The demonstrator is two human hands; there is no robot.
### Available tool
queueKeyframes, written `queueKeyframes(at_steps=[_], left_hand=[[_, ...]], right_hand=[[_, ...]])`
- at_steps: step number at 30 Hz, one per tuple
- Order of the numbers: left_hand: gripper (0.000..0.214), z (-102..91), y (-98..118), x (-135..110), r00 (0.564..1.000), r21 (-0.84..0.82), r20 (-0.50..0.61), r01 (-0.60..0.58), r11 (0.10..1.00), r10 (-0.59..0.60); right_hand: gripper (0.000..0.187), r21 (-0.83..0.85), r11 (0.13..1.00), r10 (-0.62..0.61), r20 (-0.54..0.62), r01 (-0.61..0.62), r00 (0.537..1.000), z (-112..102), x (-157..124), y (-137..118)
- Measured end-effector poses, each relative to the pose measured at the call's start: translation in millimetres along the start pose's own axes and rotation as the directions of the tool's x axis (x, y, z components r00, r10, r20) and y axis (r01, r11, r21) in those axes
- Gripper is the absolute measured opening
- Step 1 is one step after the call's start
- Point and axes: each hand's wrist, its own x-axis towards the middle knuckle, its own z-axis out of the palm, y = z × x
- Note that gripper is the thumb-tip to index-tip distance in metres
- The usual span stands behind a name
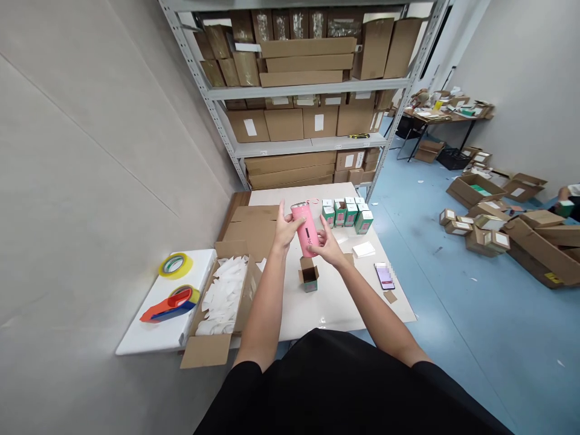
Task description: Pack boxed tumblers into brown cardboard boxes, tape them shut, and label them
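A pink tumbler (pixel 306 231) with a silvery rim hangs tilted above the white table (pixel 335 311). My left hand (pixel 286 229) grips its upper left side, thumb lying across the front. From the lower right, my right hand (pixel 330 244) has its fingertips on the tumbler near the base. Below it stands a small green box (pixel 310 281) with its brown flaps spread open. Several green and white boxes (pixel 348 212) are grouped farther back on the right. A thin pink loop (pixel 312 200) lies behind the tumbler.
To the left, an open carton (pixel 247 296) holds white paper-like pieces. Yellow tape (pixel 175 266) and an orange tape dispenser (pixel 170 305) lie beyond it. A phone (pixel 384 275) and white cards (pixel 364 249) rest on the right. Shelving (pixel 308 146) full of cartons stands behind.
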Motion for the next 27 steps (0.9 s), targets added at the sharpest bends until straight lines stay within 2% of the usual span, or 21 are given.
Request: queueKeyframes(at_steps=[4,6,9,14,18,20,24,27], left_hand=[[0.135,-0.1,-4,-1,0.999,0.053,-0.032,0.017,0.998,-0.016],[0.135,-0.1,-4,-2,0.999,0.061,-0.038,0.011,0.998,-0.009],[0.132,0.4,-2,-4,1.0,0.032,-0.006,-0.004,0.999,0.005],[0.135,1.5,2,-8,1.0,0.066,0.023,0.013,0.998,-0.014],[0.138,0.7,0,-10,0.996,-0.01,0.082,0.04,0.999,-0.039],[0.138,0.2,-4,-9,0.994,-0.034,0.098,0.054,0.998,-0.05],[0.139,0.7,-13,-9,0.995,0.01,0.058,0.077,0.997,-0.078],[0.137,1.3,-22,-11,0.995,0.007,0.044,0.085,0.996,-0.086]], right_hand=[[0.132,-0.025,1.0,0.013,-0.045,-0.014,0.999,1,-2,1],[0.134,-0.001,1.0,0.022,-0.013,-0.022,1.0,0,-2,1],[0.127,0.057,0.997,0.045,0.048,-0.047,0.998,-1,-2,1],[0.132,-0.023,0.999,0.044,-0.06,-0.045,0.997,-4,-2,3],[0.128,0.044,0.998,0.039,0.029,-0.04,0.999,-5,-3,6],[0.128,0.065,0.997,0.041,0.031,-0.043,0.999,-5,-2,10],[0.132,0.047,0.997,0.067,0.015,-0.068,0.998,-3,0,21],[0.128,0.048,0.996,0.075,0.04,-0.077,0.996,-1,1,30]])
